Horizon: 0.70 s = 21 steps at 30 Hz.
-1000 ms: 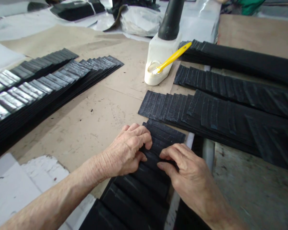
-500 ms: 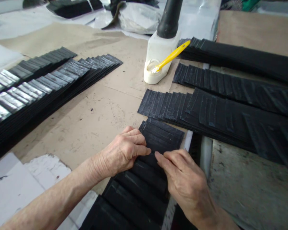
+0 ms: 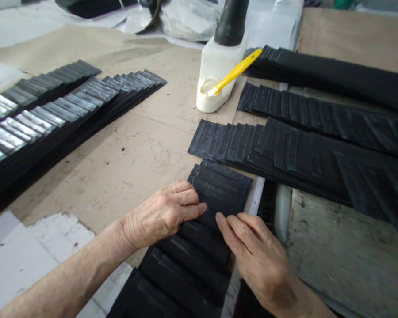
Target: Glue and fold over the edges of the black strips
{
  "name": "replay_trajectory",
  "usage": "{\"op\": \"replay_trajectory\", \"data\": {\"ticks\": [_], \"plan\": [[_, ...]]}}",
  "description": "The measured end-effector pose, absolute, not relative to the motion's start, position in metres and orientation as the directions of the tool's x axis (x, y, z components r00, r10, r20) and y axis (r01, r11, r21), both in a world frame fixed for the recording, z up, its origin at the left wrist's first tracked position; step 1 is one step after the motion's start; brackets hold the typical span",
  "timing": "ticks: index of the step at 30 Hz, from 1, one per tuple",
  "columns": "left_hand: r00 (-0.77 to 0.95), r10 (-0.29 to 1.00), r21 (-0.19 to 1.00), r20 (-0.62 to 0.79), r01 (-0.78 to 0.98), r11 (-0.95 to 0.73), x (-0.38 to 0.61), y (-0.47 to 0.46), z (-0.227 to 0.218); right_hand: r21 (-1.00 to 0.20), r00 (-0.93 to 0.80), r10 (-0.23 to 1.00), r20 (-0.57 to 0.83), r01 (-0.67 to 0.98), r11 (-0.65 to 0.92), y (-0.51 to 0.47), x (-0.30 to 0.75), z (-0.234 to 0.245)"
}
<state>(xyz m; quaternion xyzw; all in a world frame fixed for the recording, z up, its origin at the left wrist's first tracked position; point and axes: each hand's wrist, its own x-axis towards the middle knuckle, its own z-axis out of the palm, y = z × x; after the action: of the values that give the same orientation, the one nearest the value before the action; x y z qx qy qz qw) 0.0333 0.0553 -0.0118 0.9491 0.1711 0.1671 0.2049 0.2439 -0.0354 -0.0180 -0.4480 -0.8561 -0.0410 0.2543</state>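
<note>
A fanned row of black leather strips [image 3: 199, 247] runs from the bottom edge up to the table's middle, each strip overlapping the one after it. My left hand [image 3: 166, 212] rests on the row's left side, fingers curled and pressed on the edge of one strip [image 3: 219, 187] near the far end. My right hand [image 3: 252, 251] lies on the row's right side with its fingers stretched flat and close together, fingertips almost touching those of the left hand.
A white glue pot [image 3: 215, 75] with a yellow-handled brush [image 3: 235, 73] stands behind. More fanned black strips lie at the right [image 3: 318, 150] and at the left [image 3: 53, 115], some shiny with glue. Brown paper [image 3: 126, 159] covers the table; plastic bags lie at the back.
Both hands have slid a little toward me along the row. The right hand's fingers have gone from a pinch to lying flat. More strips now show beyond the fingertips.
</note>
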Motion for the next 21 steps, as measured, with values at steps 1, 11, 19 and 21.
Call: {"op": "replay_trajectory", "data": {"ticks": [1, 11, 19, 21], "plan": [[0.883, 0.394, 0.452, 0.254, 0.251, -0.856, 0.033, 0.055, -0.012, -0.166, -0.469, 0.747, 0.471, 0.785, 0.597, -0.038, 0.248, -0.02], [0.886, 0.386, 0.452, 0.255, 0.244, -0.858, 0.036, 0.057, -0.006, -0.292, -0.388, 0.809, 0.441, 0.79, 0.538, -0.058, 0.27, -0.027], [0.89, 0.389, 0.482, 0.236, 0.241, -0.843, 0.036, 0.055, -0.006, -0.442, -0.224, 0.86, 0.458, 0.782, 0.439, -0.033, 0.238, 0.0], [0.887, 0.404, 0.504, 0.223, 0.25, -0.827, 0.035, 0.054, -0.006, -0.466, -0.239, 0.852, 0.465, 0.753, 0.465, -0.027, 0.223, -0.007]]}}
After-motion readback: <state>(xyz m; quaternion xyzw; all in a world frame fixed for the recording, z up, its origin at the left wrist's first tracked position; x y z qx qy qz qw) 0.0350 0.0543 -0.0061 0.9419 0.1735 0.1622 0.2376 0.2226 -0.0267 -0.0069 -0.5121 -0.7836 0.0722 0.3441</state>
